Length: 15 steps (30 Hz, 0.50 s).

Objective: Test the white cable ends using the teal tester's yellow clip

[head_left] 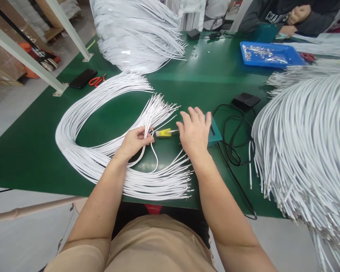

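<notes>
My left hand (137,141) is closed around a few white wires (147,121), thumb and fingers pinched together. Just right of its fingertips is a yellow piece (164,132) with a pale end, on a thin metal rod. That rod runs toward my right hand (195,130), which lies over a teal box-shaped device (215,132) with its fingers spread. The hand hides most of the device and the rod's far end. Around my left hand curves a bundle of white wires (65,126), its ends pointing right in separate groups.
Large wire bundles stand at the back (136,34) and on the right (297,139). Near the device are a black pedal-like block (246,101) and a black cable (229,151). A blue tray (293,56) holds small metal parts. Across the table sits another person (260,19).
</notes>
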Each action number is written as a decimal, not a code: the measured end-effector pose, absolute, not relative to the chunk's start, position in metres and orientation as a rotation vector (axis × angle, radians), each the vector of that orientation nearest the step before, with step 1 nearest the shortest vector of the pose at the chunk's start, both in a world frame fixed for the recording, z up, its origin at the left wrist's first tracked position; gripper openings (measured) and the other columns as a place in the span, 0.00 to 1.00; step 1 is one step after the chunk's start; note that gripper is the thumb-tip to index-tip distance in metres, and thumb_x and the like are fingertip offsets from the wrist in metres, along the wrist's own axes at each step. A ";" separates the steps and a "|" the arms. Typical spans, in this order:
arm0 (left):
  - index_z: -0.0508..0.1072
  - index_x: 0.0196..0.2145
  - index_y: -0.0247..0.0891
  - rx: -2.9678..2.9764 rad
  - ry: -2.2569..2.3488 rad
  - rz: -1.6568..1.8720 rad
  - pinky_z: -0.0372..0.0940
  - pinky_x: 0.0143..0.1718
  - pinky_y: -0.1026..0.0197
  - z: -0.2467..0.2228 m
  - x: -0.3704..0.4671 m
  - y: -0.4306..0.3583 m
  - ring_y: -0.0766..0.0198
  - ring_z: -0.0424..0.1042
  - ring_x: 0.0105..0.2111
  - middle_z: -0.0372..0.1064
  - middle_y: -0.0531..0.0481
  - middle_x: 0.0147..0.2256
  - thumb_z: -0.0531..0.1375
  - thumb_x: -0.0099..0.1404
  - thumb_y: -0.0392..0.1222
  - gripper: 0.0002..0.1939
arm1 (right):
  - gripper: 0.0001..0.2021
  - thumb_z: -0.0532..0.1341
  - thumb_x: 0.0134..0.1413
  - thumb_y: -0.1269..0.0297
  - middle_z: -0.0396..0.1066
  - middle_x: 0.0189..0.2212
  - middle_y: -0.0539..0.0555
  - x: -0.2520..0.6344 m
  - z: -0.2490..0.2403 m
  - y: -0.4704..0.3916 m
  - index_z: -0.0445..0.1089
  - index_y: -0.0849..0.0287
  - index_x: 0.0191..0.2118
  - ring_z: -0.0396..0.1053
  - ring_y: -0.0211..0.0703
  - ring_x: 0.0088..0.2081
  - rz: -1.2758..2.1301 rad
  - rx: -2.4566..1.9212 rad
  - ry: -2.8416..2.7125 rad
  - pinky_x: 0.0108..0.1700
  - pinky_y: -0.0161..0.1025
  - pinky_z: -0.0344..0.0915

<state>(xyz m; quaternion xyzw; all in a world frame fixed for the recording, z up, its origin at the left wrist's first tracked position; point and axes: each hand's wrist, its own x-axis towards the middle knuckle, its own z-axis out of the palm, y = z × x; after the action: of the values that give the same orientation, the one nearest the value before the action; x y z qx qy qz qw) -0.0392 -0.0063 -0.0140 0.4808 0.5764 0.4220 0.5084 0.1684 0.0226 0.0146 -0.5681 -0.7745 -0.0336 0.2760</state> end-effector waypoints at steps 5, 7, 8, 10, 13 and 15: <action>0.73 0.43 0.38 1.057 1.202 1.221 0.63 0.31 0.67 -0.008 -0.041 -0.008 0.70 0.69 0.30 0.71 0.49 0.43 0.70 0.48 0.38 0.23 | 0.16 0.51 0.64 0.58 0.75 0.35 0.56 0.136 0.025 -0.009 0.74 0.59 0.36 0.68 0.43 0.39 0.375 -0.819 -2.455 0.44 0.40 0.62; 0.73 0.43 0.39 1.037 1.156 1.238 0.61 0.29 0.68 -0.005 -0.040 -0.009 0.72 0.67 0.29 0.71 0.49 0.45 0.69 0.49 0.37 0.21 | 0.17 0.52 0.63 0.58 0.75 0.32 0.57 0.123 0.026 -0.022 0.75 0.61 0.32 0.69 0.43 0.36 0.429 -0.639 -2.640 0.40 0.39 0.62; 0.72 0.43 0.39 1.027 1.146 1.240 0.60 0.27 0.69 -0.005 -0.039 -0.009 0.72 0.66 0.29 0.72 0.49 0.43 0.69 0.49 0.37 0.21 | 0.17 0.53 0.63 0.59 0.76 0.32 0.57 0.118 0.026 -0.027 0.75 0.61 0.32 0.70 0.44 0.36 0.444 -0.590 -2.718 0.39 0.40 0.62; 0.72 0.43 0.40 1.009 1.144 1.244 0.58 0.25 0.70 -0.004 -0.038 -0.009 0.71 0.67 0.29 0.73 0.51 0.37 0.70 0.48 0.37 0.23 | 0.15 0.54 0.61 0.61 0.76 0.31 0.59 0.110 0.024 -0.034 0.75 0.63 0.32 0.71 0.48 0.36 0.477 -0.580 -2.845 0.40 0.42 0.62; 0.72 0.44 0.40 0.981 1.183 1.241 0.60 0.26 0.71 -0.005 -0.037 -0.009 0.70 0.69 0.31 0.73 0.51 0.36 0.70 0.48 0.38 0.24 | 0.12 0.57 0.59 0.64 0.77 0.33 0.61 0.104 0.024 -0.040 0.76 0.64 0.34 0.73 0.50 0.37 0.609 -0.729 -2.981 0.38 0.42 0.63; 0.74 0.43 0.39 0.937 1.204 1.250 0.63 0.28 0.70 -0.005 -0.036 -0.008 0.70 0.70 0.33 0.73 0.49 0.39 0.69 0.51 0.41 0.20 | 0.12 0.59 0.56 0.61 0.77 0.33 0.62 0.104 0.025 -0.041 0.76 0.64 0.34 0.74 0.51 0.37 0.743 -0.886 -3.003 0.36 0.41 0.64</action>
<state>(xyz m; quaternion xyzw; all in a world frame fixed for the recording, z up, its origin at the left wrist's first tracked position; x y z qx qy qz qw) -0.0361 -0.0084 -0.0048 0.3961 0.5089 0.5285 0.5521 0.1044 -0.0410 0.0255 -0.2751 -0.9326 0.2306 -0.0383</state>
